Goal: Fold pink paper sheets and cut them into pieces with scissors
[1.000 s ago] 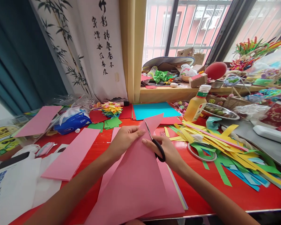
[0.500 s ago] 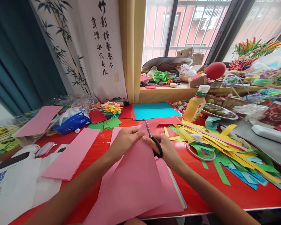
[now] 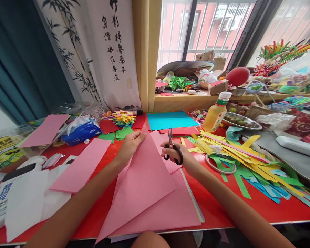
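My left hand (image 3: 130, 145) pinches the top edge of a folded pink paper triangle (image 3: 141, 181) that rises from a stack of pink sheets (image 3: 175, 206) on the red table (image 3: 260, 210). My right hand (image 3: 179, 155) is closed around black-handled scissors (image 3: 172, 148), whose blades point up and stand just right of the triangle, clear of the paper. A smaller pink piece (image 3: 161, 150) lies between the two hands.
Yellow, green and blue paper strips (image 3: 248, 162) are heaped at the right beside a tape ring (image 3: 219, 165). A juice bottle (image 3: 217, 112), a cyan sheet (image 3: 169, 120), a tissue pack (image 3: 80, 129) and loose pink sheets (image 3: 80, 165) lie around. The windowsill behind is cluttered.
The scissors ran up through the pink paper and came out at its top. The triangle has swung left with my left hand, and the scissors now stand apart from it.
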`<state>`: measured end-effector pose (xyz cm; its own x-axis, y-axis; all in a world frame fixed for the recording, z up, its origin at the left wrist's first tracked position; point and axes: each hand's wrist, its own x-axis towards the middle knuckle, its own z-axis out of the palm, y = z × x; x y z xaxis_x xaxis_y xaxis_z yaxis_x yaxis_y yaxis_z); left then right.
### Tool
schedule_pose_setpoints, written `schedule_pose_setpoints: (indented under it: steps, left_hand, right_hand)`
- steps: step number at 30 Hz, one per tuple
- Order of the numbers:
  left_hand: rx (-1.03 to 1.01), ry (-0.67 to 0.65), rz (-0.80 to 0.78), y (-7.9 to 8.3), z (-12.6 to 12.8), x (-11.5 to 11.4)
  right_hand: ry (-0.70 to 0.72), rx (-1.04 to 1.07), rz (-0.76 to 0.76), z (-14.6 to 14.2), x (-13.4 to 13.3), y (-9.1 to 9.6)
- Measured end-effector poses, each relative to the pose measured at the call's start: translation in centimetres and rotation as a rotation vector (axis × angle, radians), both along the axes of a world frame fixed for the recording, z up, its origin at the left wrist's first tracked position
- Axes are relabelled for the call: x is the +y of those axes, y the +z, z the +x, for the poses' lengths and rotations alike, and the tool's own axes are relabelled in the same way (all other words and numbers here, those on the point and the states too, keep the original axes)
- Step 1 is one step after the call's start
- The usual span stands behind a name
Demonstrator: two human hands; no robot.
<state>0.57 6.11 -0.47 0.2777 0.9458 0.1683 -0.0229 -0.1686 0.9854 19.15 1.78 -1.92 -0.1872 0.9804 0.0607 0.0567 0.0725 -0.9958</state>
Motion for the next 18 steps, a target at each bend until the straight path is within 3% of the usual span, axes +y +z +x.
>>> schedule_pose_setpoints:
  steps: [3, 18]
  left_hand:
    - [-0.013, -0.039, -0.022, 0.3, 0.3, -0.5]
    - [0.023, -0.080, -0.039, 0.3, 0.6, -0.7]
  right_hand:
    - [0.079, 0.006, 0.018, -0.3, -0.3, -0.3]
    - [0.115, 0.044, 0.045, -0.4, 0.0, -1.2]
